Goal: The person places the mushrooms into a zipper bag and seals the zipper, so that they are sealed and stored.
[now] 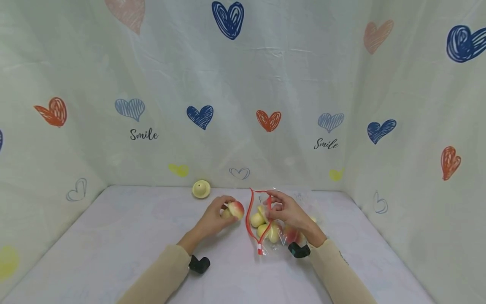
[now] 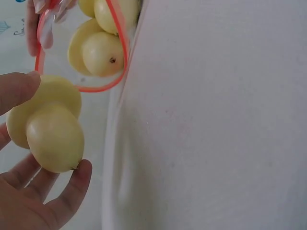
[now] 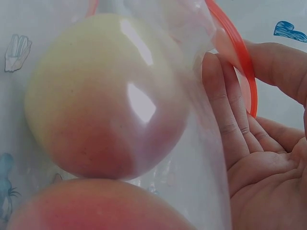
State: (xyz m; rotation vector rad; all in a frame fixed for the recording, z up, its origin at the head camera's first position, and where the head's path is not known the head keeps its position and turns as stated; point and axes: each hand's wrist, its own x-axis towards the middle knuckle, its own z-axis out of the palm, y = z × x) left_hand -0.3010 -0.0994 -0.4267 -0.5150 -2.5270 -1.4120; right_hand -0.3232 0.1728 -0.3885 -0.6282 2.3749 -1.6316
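Note:
My left hand [image 1: 211,218] grips a mushroom [image 1: 237,209] with a red-and-yellow cap and a thick pale yellow stem. In the left wrist view its stem [image 2: 55,139] points toward the camera, thumb on the cap and a fingertip at the stem's end. Just right of it is a clear zip bag [image 1: 248,217] with a red-edged mouth facing left. My right hand [image 1: 291,212] holds the upper part of that mouth, the red edge [image 3: 248,79] pinched between thumb and fingers. Several similar mushrooms [image 1: 257,219] lie inside the bag, some with red-blushed caps [image 3: 96,100].
Another mushroom [image 1: 201,189] stands cap down at the table's back edge, left of centre. The table [image 1: 125,236] has a white cover. Behind and beside it hang pale curtains [image 1: 235,76] printed with hearts. Black camera mounts [image 1: 199,264] sit at both wrists.

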